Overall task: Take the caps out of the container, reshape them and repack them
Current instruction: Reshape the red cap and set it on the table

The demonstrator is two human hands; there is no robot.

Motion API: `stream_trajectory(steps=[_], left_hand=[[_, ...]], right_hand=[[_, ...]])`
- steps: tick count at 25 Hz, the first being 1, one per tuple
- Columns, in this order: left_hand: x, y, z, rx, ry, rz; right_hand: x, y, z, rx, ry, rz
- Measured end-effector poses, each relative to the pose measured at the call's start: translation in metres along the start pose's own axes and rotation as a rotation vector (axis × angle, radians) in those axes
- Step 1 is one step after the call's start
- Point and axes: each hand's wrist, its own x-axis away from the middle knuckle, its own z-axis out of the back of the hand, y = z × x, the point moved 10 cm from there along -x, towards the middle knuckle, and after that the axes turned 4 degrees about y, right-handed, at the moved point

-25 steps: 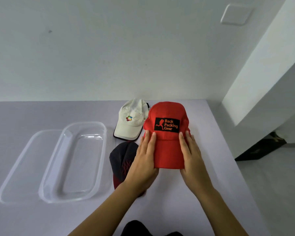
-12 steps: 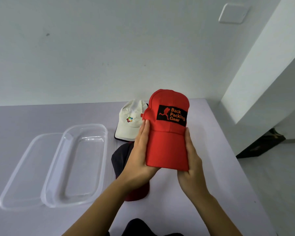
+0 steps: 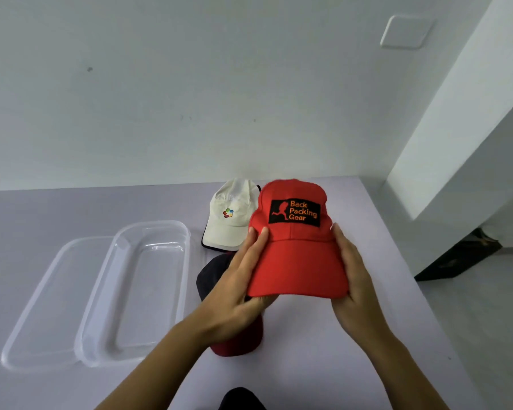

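Observation:
A red cap (image 3: 293, 261) with a black "Back Packing Gear" patch is held above the table, brim toward me. My left hand (image 3: 237, 288) grips the brim's left edge, thumb underneath. My right hand (image 3: 350, 276) grips the brim's right edge. A white cap (image 3: 230, 214) with a small coloured logo lies on the table behind. A dark cap with a red brim (image 3: 216, 273) lies under my left hand, mostly hidden. The clear plastic container (image 3: 137, 291) stands empty at the left.
The container's clear lid (image 3: 42, 303) lies flat to the left of the container, touching it. The lilac table (image 3: 323, 365) ends at the right, with a drop to the floor. A white wall rises behind the table.
The red cap was lifted off the table, raised and tilted, then brought lower and squared toward me. My hands moved from the cap's sides to the edges of its brim.

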Motion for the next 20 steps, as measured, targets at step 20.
stream_trajectory(steps=[20], left_hand=[[0.011, -0.002, 0.037, 0.04, 0.261, -0.1]], right_hand=[[0.008, -0.029, -0.015, -0.005, -0.176, 0.005]])
